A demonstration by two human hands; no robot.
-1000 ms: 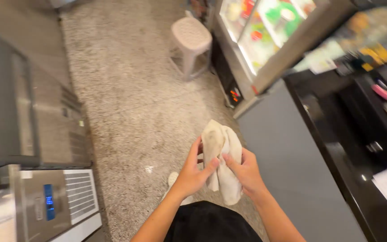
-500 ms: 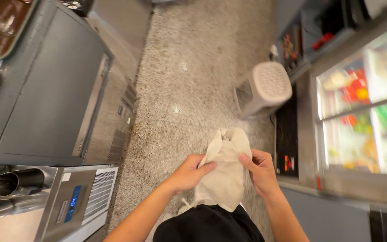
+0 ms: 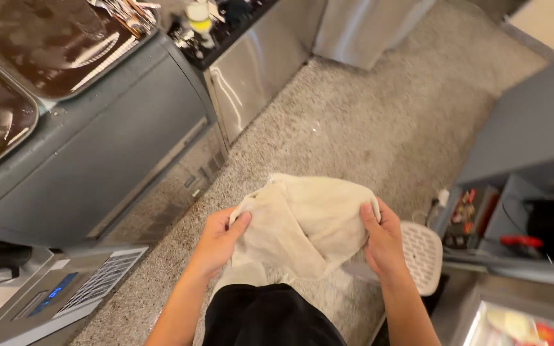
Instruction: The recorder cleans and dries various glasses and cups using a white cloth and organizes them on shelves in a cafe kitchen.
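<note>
my left hand [image 3: 216,240] gripped the left edge of the cream cloth [image 3: 299,224]; the cloth hung bunched before my waist, right of the grey counter unit [image 3: 97,154]. my right hand [image 3: 383,240] gripped its right edge. cloth spread only partly; unfolding remained.

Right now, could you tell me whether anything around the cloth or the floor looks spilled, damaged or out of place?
Nothing stands out. Both hands, left hand and right hand, hold the cream cloth spread between them; it looks rumpled but whole. The speckled floor shows no puddle, and the white perforated bin sits upright beside the right hand.
</note>
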